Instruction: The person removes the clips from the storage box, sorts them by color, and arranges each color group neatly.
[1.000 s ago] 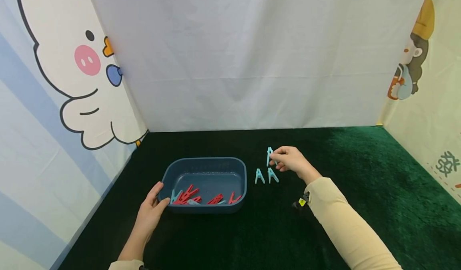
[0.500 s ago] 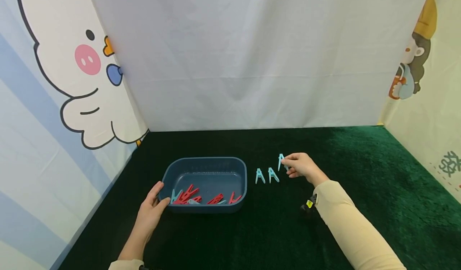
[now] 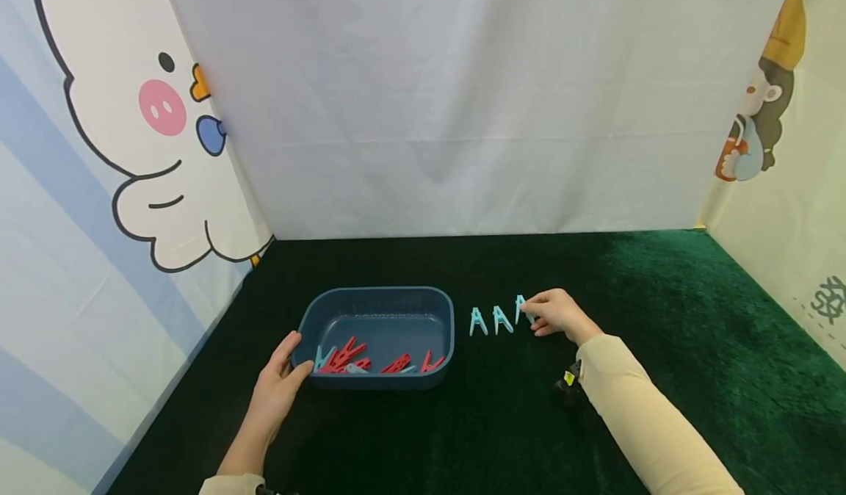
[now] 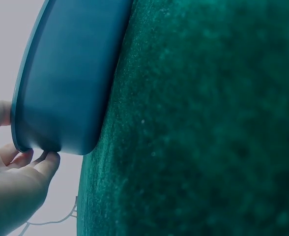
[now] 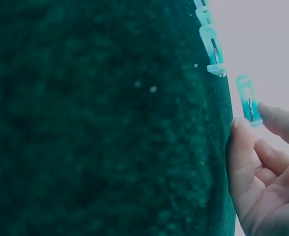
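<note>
Between thumb and fingers my right hand (image 3: 559, 313) pinches a light blue clothespin (image 3: 520, 308); in the right wrist view that clothespin (image 5: 247, 98) shows beside the thumb. Two more light blue clothespins stand on the green cloth to its left, a middle clothespin (image 3: 502, 319) and a left clothespin (image 3: 479, 322), lined up in a row. My left hand (image 3: 274, 381) holds the front left corner of a dark blue plastic basin (image 3: 370, 382). The left wrist view shows fingers at the end of the basin (image 4: 71, 93). Red clothespins (image 3: 345, 354) and a few light blue ones lie inside.
Dark green cloth (image 3: 489, 436) covers the table. A white curtain (image 3: 463, 113) hangs behind it, with printed panels at left and right. Several clothespins lie along the basin's front side, partly hidden by its wall.
My right hand has moved right and then down with the pinched clothespin, from above the two standing clothespins to beside them on the right. The left hand and basin stay put.
</note>
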`<state>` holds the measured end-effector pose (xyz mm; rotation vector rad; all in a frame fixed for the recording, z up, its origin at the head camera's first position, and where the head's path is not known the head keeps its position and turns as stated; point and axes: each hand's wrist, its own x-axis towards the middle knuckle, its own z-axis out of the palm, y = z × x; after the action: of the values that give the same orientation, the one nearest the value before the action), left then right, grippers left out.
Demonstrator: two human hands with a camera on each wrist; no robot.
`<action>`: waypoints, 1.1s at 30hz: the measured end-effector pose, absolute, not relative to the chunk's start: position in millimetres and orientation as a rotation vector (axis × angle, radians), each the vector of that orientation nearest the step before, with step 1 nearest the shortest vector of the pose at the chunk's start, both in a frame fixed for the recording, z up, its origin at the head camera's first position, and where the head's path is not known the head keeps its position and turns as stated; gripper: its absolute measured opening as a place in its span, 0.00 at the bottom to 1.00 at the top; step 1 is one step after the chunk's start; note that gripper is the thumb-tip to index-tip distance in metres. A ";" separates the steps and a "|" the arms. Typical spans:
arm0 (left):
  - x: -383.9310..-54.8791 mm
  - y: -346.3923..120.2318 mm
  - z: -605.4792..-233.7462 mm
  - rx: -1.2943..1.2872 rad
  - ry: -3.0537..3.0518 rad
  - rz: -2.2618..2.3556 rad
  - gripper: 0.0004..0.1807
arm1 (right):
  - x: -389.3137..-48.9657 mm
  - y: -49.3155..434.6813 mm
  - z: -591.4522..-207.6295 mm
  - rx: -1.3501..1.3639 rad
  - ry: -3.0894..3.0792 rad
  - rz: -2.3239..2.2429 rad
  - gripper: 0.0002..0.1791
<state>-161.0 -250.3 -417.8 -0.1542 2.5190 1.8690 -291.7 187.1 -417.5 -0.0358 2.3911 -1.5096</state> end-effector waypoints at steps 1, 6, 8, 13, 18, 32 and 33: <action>-161.3 -250.4 -418.1 -0.153 2.519 1.870 0.30 | -291.9 187.4 -418.6 -0.027 2.395 -1.508 0.18; -160.5 -250.5 -418.1 -0.153 2.514 1.874 0.30 | -292.4 187.4 -421.2 -0.020 2.415 -1.489 0.16; -159.7 -250.5 -417.8 -0.147 2.518 1.874 0.29 | -292.1 186.9 -421.0 -0.020 2.423 -1.479 0.14; -159.3 -249.9 -417.8 -0.127 2.543 1.860 0.30 | -290.3 184.2 -419.1 -0.019 2.464 -1.443 0.12; -159.7 -250.1 -419.0 -0.110 2.549 1.856 0.30 | -290.5 182.2 -419.1 -0.017 2.517 -1.382 0.10; -158.4 -250.7 -418.0 -0.106 2.536 1.875 0.30 | -289.4 181.9 -415.3 0.034 2.516 -1.340 0.10; -158.6 -250.7 -417.7 -0.110 2.531 1.877 0.30 | -289.0 182.4 -414.7 0.037 2.517 -1.342 0.10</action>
<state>-158.6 -250.7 -417.7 -0.1095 2.5315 1.8767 -289.0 182.4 -414.7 0.0366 2.5168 -1.3418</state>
